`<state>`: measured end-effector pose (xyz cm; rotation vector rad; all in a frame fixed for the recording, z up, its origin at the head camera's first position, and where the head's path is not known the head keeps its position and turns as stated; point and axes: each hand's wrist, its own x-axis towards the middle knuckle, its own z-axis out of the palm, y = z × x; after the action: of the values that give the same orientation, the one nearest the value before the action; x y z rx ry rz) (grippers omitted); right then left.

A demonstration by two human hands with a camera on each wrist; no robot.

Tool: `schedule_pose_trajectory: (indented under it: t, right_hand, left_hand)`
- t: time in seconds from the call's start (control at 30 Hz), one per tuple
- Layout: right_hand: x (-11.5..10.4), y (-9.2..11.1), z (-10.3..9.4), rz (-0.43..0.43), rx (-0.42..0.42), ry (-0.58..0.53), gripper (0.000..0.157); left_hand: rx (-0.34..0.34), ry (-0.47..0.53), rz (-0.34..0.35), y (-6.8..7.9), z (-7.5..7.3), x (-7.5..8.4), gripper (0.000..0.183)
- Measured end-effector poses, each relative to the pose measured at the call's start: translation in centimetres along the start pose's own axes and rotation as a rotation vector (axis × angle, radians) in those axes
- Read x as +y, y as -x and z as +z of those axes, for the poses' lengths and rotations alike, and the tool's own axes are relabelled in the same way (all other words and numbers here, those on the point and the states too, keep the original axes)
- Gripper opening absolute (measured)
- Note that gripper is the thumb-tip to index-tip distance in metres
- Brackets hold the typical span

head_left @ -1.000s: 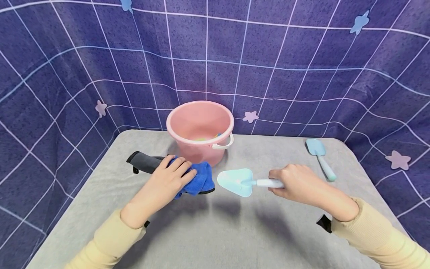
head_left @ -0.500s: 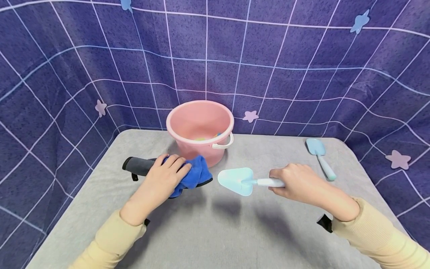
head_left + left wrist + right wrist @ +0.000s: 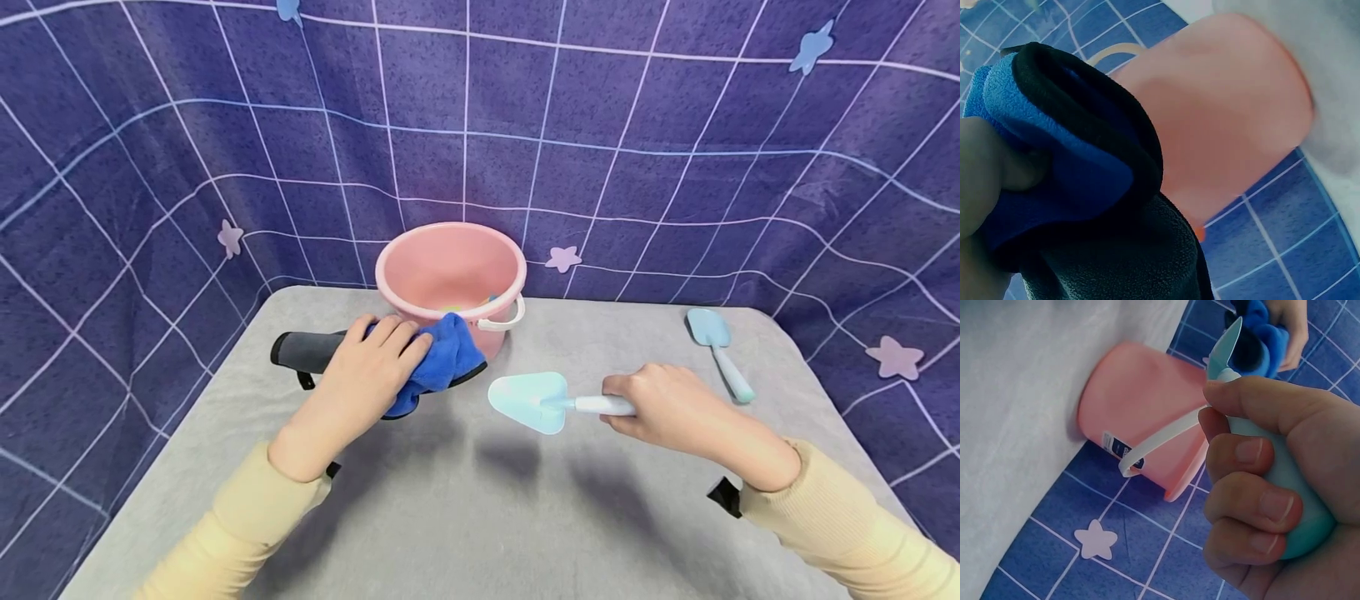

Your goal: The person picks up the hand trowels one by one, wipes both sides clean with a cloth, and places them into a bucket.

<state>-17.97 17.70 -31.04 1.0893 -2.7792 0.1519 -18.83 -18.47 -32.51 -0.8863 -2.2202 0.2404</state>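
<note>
My left hand (image 3: 365, 367) grips a bunched cloth (image 3: 442, 354), blue on one side and dark grey on the other with black edging. It is held up in front of the pink bucket (image 3: 397, 293) and overlaps its lower front in the head view. In the left wrist view the thumb presses into the blue folds of the cloth (image 3: 1085, 169). My right hand (image 3: 663, 408) holds a light blue toy trowel (image 3: 534, 400) by its handle, blade pointing left above the table. The right wrist view shows the fingers curled round the trowel's handle (image 3: 1310, 519).
A second light blue toy shovel (image 3: 708, 329) lies at the table's back right. The bucket has a white handle (image 3: 504, 321) and small coloured things (image 3: 491, 298) inside. Grey cloth covers the table (image 3: 540, 517). A purple-blue curtain (image 3: 600, 108) with a grid pattern stands behind and at both sides.
My left hand has lifted the cloth upward and toward the bucket, so that it now overlaps the bucket's front. The right hand with the trowel has stayed nearly still.
</note>
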Motion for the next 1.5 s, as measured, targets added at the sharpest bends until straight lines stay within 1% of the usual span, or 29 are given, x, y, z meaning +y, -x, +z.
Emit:
schedule_pose_trajectory:
  t: [0.07, 0.2, 0.4, 0.47, 0.57, 0.63, 0.73, 0.8, 0.87, 1.0, 1.2, 1.37, 1.5]
  right_hand:
    - [0.0, -0.1, 0.1, 0.001, 0.002, 0.004, 0.022]
    - [-0.1, -0.3, 0.2, -0.008, 0.007, 0.007, 0.021]
    - [-0.2, -0.4, 0.3, -0.015, 0.016, 0.005, 0.021]
    - [-0.2, -0.5, 0.4, -0.010, 0.018, 0.004, 0.021]
    - [-0.2, -0.6, 0.5, 0.002, 0.018, 0.001, 0.021]
    - [-0.2, -0.7, 0.6, 0.012, 0.014, 0.003, 0.022]
    - [-0.3, -0.9, 0.7, 0.023, 0.012, 0.007, 0.023]
    - [-0.4, -0.9, 0.7, 0.021, 0.015, 0.009, 0.023]
    - [-0.5, -1.0, 0.7, 0.016, 0.022, 0.006, 0.023]
    - [-0.7, -1.2, 0.8, 0.008, 0.038, 0.006, 0.022]
    - [-1.0, -1.4, 0.4, 0.011, 0.024, 0.006, 0.021]
    - [-1.1, -1.5, 0.4, 0.009, 0.025, 0.009, 0.021]
    - [-1.2, -1.6, 0.3, -0.004, 0.038, 0.018, 0.023]
  left_hand:
    - [0.009, -0.001, 0.007, -0.5, -0.3, -0.1, 0.022]
    - [0.037, -0.009, 0.031, -1.3, -0.9, -0.1, 0.028]
    - [0.067, -0.051, 0.069, -2.7, -1.6, 0.4, 0.021]
    - [0.086, -0.052, 0.080, -3.2, -1.8, 0.6, 0.020]
    - [0.096, -0.043, 0.095, -3.8, -1.8, 1.2, 0.020]
    - [0.091, -0.038, 0.108, -4.2, -1.9, 1.6, 0.021]
    - [0.060, -0.034, 0.124, -4.7, -2.0, 2.3, 0.022]
    - [0.042, -0.041, 0.135, -5.0, -2.1, 2.7, 0.022]
    - [0.039, -0.037, 0.144, -5.2, -2.0, 3.0, 0.023]
    - [0.054, -0.021, 0.161, -5.6, -1.8, 3.7, 0.024]
    - [0.069, 0.024, 0.177, -5.9, -1.4, 4.7, 0.028]
    - [0.050, 0.034, 0.185, -5.9, -0.9, 5.4, 0.031]
    - [0.041, 0.038, 0.190, -5.9, -0.6, 5.8, 0.030]
